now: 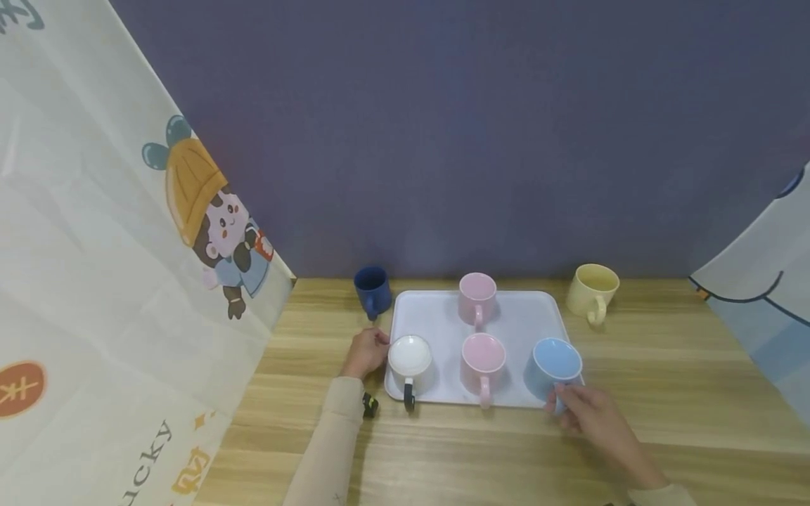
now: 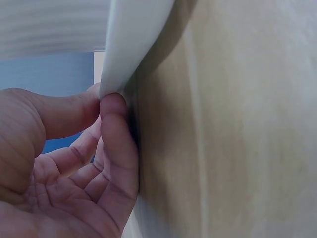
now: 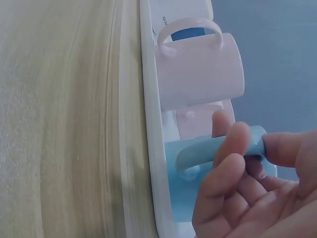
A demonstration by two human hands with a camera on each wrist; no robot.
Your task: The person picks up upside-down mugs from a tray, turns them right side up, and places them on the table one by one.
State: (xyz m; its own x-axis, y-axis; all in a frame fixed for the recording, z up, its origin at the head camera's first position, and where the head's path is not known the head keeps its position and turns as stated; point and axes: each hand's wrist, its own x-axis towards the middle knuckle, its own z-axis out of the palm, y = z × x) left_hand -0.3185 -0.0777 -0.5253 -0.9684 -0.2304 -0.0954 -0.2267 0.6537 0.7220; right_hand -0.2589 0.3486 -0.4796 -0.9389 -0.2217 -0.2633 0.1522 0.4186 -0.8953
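A white tray (image 1: 436, 309) lies on the wooden table, carrying several mugs. My left hand (image 1: 368, 353) pinches the tray's left rim between thumb and forefinger, as the left wrist view shows close up. At the tray's front right corner stands a light blue mug (image 1: 549, 372); my right hand (image 1: 591, 418) holds its handle (image 3: 198, 153) with thumb and curled fingers. A white mug (image 1: 411, 362) with a black handle stands at the front left of the tray. Two pink mugs stand along the middle, a front one (image 1: 482, 362) and a back one (image 1: 476, 299).
A dark blue mug (image 1: 372, 288) stands on the table (image 1: 474, 457) behind the tray's left side, and a yellow mug (image 1: 588, 292) off its back right corner. A dark wall (image 1: 443, 140) rises behind. A printed curtain (image 1: 95, 246) hangs at left.
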